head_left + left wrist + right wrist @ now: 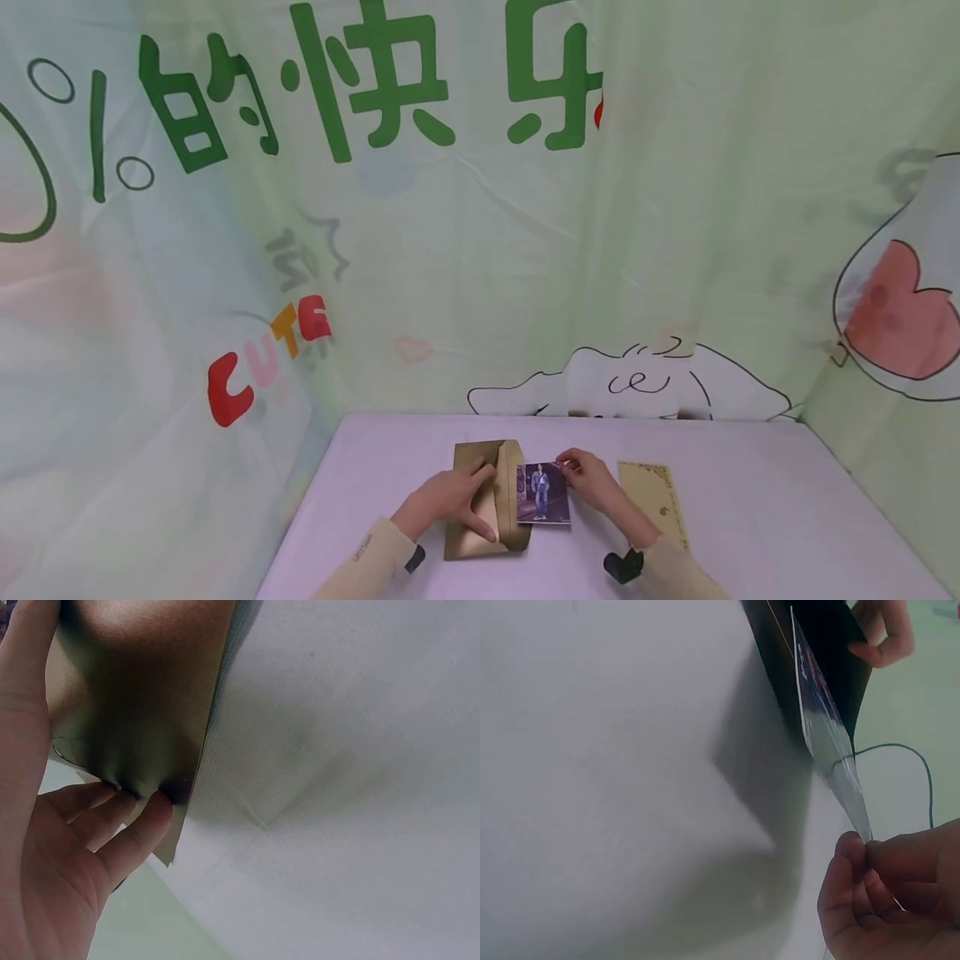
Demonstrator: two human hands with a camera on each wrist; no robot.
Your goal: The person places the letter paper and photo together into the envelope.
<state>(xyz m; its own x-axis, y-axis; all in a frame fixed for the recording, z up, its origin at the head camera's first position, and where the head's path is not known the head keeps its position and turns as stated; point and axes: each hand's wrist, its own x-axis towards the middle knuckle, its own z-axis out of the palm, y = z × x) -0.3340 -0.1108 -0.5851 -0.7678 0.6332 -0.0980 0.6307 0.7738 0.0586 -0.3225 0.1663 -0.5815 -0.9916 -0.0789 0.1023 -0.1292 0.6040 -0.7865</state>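
A gold-brown envelope lies on the table, its flap side toward the right. My left hand rests on it with thumb and fingers spread; in the left wrist view the fingertips press at the envelope's edge. A glossy photo card showing a standing figure is in my right hand, pinched at its upper right corner between thumb and fingers. The photo's left side overlaps the envelope flap. In the right wrist view the photo stands tilted, edge-on, close to the dark side of the envelope.
A tan card with a decorated border lies to the right, partly behind my right forearm. A thin dark cord curves beyond the photo in the right wrist view. The pale table is surrounded by printed curtains.
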